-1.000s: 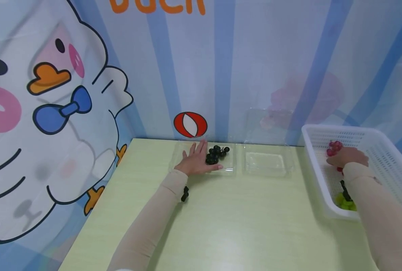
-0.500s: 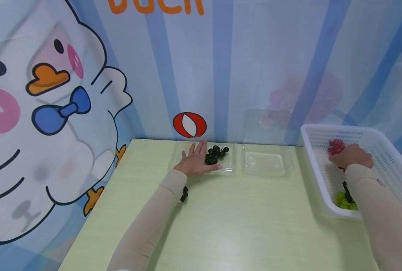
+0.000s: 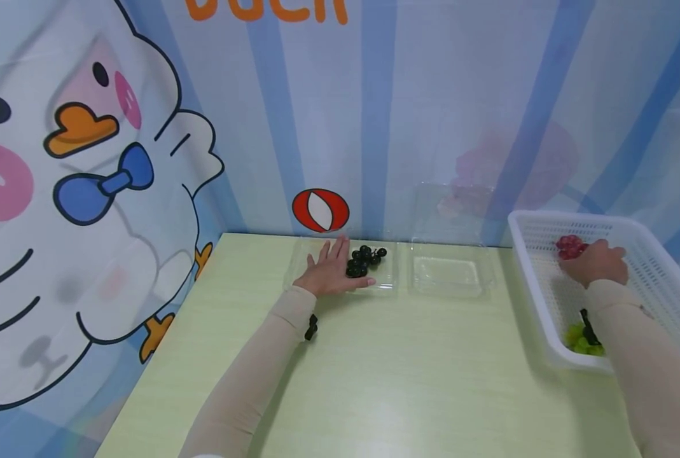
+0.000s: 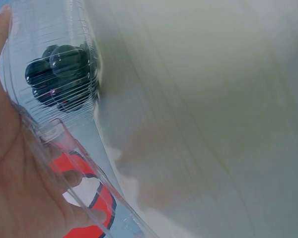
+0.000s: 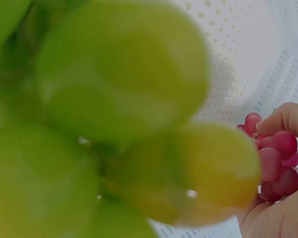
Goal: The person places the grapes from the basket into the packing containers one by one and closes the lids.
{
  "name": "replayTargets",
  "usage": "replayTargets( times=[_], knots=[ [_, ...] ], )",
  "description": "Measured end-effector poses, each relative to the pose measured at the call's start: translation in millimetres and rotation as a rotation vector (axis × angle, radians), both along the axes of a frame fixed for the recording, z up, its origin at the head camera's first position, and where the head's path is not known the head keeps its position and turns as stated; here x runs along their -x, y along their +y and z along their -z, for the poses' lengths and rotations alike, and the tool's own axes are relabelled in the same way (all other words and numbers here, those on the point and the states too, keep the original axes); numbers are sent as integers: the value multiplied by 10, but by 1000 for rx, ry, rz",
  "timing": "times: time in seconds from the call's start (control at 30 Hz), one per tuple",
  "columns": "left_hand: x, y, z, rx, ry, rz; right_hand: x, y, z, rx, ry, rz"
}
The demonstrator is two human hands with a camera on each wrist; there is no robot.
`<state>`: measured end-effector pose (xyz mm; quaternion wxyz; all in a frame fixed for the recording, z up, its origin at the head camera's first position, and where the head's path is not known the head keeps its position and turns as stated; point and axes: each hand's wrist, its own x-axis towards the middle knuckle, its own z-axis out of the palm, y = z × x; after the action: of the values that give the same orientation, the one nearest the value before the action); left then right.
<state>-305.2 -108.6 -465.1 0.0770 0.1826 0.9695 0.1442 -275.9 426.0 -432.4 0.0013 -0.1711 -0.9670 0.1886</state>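
Observation:
In the head view my left hand (image 3: 331, 273) rests on a clear plastic box (image 3: 389, 280), fingers spread and straight. A bunch of black grapes (image 3: 362, 262) lies inside, right beside the hand; the left wrist view shows the same grapes (image 4: 62, 77) through the ribbed plastic wall. Over at the right, my right hand (image 3: 594, 262) reaches into a white basket (image 3: 528, 299) and holds a bunch of red grapes (image 3: 570, 245). Thumb and fingers curl around these red grapes (image 5: 275, 161) in the right wrist view. The hand covers part of the bunch.
A second clear box (image 3: 451, 272) with a raised lid stands between the first box and the basket. Green grapes (image 3: 581, 341) lie in the basket's near end, partly under the right wrist. A printed cloth wall (image 3: 443, 95) rises behind the table (image 3: 385, 381).
My right hand has shifted slightly to the right inside the basket, around the red grapes. The left hand stays in place on the box.

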Motion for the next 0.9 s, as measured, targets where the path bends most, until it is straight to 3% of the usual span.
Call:
replayTargets(
  times=[0.43, 0.9],
  knots=[
    [5, -6, 7, -4, 2, 11, -5, 71, 80, 74, 98, 13],
    [19, -7, 8, -10, 2, 6, -15, 59, 7, 98, 141, 83]
  ],
)
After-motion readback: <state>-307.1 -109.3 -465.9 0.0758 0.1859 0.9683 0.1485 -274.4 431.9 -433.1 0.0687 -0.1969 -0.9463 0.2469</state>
